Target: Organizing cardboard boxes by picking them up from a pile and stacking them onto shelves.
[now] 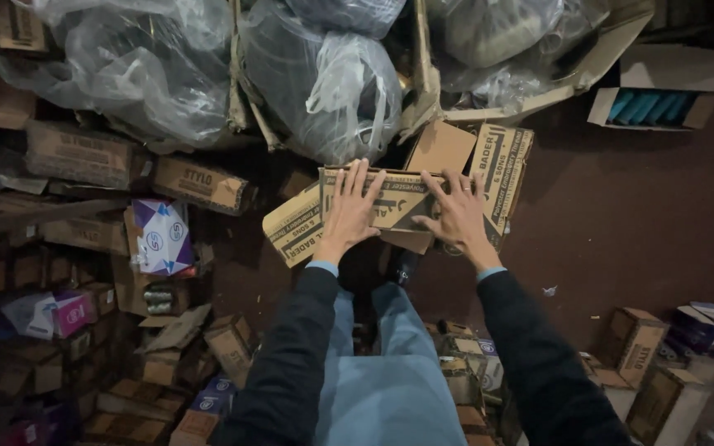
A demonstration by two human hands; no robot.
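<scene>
A flattened brown carton lies under both hands, on the dark red floor ahead of the person's knees. The left hand rests flat on its left part, fingers spread and straight, gripping nothing. The right hand presses on the carton's right end, fingers splayed and a little bent, also holding nothing. More flattened cartons stick out from beneath, just beyond the right hand and below the left. Past the fingertips stand grey plastic bags. Far off to the right hand's side sits an open box of blue tubes. Left of the left hand, well apart, lie piled small boxes, among them a white-and-purple one.
</scene>
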